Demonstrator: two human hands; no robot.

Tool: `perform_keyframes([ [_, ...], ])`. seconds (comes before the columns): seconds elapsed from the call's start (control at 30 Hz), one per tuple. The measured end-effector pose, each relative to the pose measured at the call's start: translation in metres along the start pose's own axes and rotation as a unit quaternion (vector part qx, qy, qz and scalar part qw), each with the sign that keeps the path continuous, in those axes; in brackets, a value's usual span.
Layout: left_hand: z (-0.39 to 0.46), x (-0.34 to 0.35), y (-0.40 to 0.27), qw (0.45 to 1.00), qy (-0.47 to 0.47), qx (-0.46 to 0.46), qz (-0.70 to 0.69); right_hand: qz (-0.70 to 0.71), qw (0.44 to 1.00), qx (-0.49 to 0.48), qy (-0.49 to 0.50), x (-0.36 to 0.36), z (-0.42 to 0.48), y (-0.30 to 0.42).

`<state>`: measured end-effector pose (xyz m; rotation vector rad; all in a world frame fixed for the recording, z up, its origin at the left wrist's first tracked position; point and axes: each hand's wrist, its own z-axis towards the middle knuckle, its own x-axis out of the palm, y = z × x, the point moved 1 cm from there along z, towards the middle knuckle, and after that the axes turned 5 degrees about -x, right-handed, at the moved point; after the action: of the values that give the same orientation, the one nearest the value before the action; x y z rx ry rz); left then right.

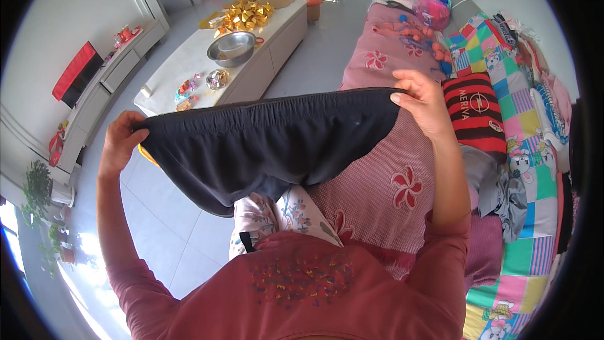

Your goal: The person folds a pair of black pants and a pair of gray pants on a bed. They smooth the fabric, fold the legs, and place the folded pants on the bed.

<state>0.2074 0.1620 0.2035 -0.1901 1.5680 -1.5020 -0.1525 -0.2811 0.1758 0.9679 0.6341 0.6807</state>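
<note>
Black shorts with a gathered elastic waistband [278,139] are stretched out in front of me, waistband up, their lower part hanging over my lap. My left hand [123,139] pinches one end of the waistband between thumb and fingers. At the other end, my right hand [417,101] grips the waistband corner, some of its fingers curled above the cloth. A bit of orange and yellow trim shows just below my left hand. The hem is partly hidden by the folds of the cloth.
A pink patterned cover [377,189] lies over the sofa seat. On it rests a red and black striped folded garment [473,115] beside grey clothing [502,198]. Ahead, a low table [174,73] bears a metal bowl [231,49] and gold ribbon decorations [247,14].
</note>
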Motion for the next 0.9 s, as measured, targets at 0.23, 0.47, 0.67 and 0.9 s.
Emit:
perform_keyframes([
  [0.23, 0.072, -0.021, -0.043, 0.904, -0.205, 0.153, 0.343, -0.429, 0.852, -0.288, -0.082, 0.015, 0.071, 0.017],
  [0.47, 0.010, -0.011, -0.086, 0.876, -0.311, 0.180, 0.322, -0.451, 0.784, -0.376, -0.200, 0.016, -0.003, 0.073],
  [0.67, -0.021, -0.012, -0.047, 0.943, -0.260, 0.170, 0.121, -0.315, 0.873, -0.370, -0.050, 0.029, -0.085, 0.102],
  [0.9, 0.014, 0.070, -0.089, 0.943, -0.061, 0.322, -0.059, -0.037, 0.953, -0.283, 0.103, 0.082, -0.061, 0.131],
])
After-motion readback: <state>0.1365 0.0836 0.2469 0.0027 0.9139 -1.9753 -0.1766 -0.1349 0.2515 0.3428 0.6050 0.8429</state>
